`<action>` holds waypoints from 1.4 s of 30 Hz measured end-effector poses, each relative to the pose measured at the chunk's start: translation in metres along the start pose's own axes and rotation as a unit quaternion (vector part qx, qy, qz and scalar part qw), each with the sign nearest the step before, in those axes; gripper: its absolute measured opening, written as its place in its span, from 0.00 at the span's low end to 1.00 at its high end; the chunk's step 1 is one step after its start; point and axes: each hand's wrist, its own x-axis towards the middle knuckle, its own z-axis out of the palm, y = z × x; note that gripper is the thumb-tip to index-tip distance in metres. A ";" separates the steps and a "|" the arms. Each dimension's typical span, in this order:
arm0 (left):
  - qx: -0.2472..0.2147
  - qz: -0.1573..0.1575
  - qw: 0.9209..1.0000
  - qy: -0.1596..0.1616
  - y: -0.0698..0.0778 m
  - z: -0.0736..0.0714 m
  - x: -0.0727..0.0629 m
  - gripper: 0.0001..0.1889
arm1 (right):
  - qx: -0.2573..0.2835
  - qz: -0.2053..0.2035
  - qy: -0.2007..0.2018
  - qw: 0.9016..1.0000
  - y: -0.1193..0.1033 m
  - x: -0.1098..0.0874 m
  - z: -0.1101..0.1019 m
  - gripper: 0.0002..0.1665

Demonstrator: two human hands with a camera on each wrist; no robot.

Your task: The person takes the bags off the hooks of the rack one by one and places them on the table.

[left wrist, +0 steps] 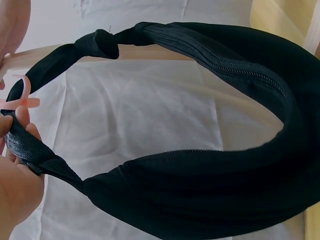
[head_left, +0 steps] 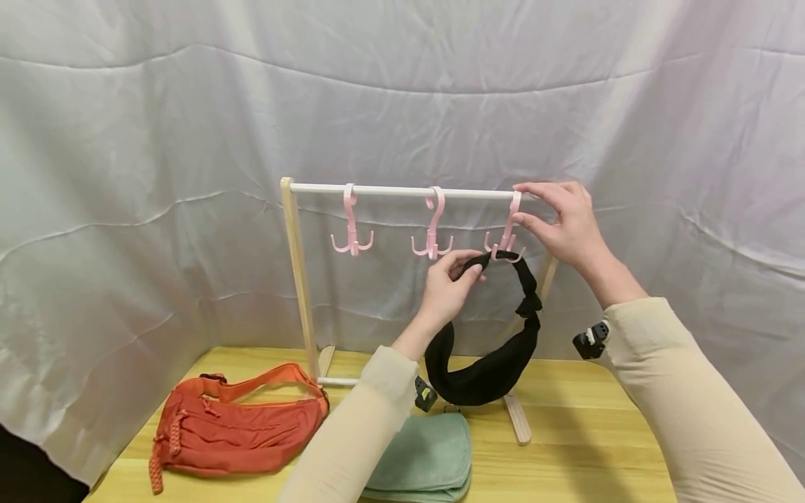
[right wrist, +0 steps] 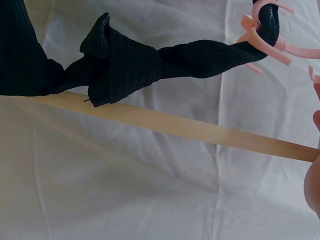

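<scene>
A black zippered sling bag point(head_left: 484, 381) hangs by its strap point(head_left: 527, 276) from the rightmost pink hook hanger point(head_left: 512, 213). My left hand point(head_left: 448, 290) pinches the strap just left of the hook's prongs. Up at the white rail point(head_left: 390, 191), my right hand point(head_left: 569, 227) holds the top of that same hanger between thumb and fingers. In the left wrist view the bag's zipper point(left wrist: 250, 75) shows along its edge. The right wrist view shows a knot point(right wrist: 125, 70) in the strap, which loops over the pink prongs point(right wrist: 267, 45).
Two more pink hook hangers, one in the middle point(head_left: 434, 223) and one at left point(head_left: 351, 220), hang on the wood-framed rack point(head_left: 298, 279). An orange waist bag point(head_left: 239, 426) lies left on the table point(head_left: 578, 419). A green corduroy bag point(head_left: 421, 454) lies beneath my left forearm.
</scene>
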 end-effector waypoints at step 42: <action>-0.026 0.021 0.998 0.051 0.010 0.003 0.015 0.12 | 0.006 0.016 0.004 1.000 -0.003 0.001 0.003 0.29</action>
